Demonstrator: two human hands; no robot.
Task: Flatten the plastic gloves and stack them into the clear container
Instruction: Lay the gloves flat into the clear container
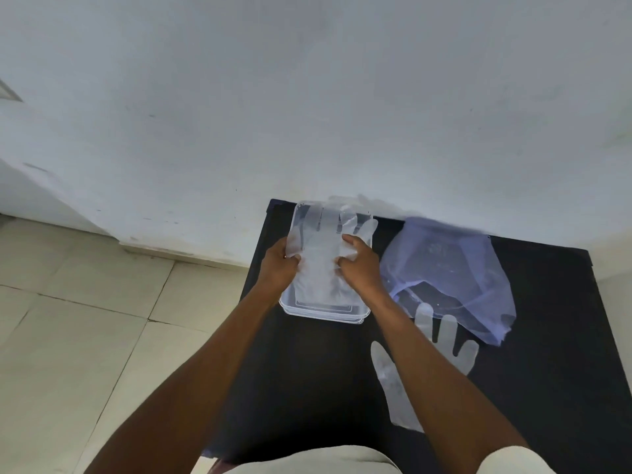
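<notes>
The plastic glove (325, 248) I am working on lies over the clear container (323, 311), its finger parts reaching past the far rim toward the wall (307, 97). My left hand (278, 265) pinches the glove's left edge, fingers (294, 258) closed on the film. My right hand (360, 265) presses down on its right side, fingers spread apart and bent. The container sits at the far left part of the black table (547, 371). A second glove (403, 381) lies flat on the table under my right forearm, near a bluish plastic bag (455, 268).
</notes>
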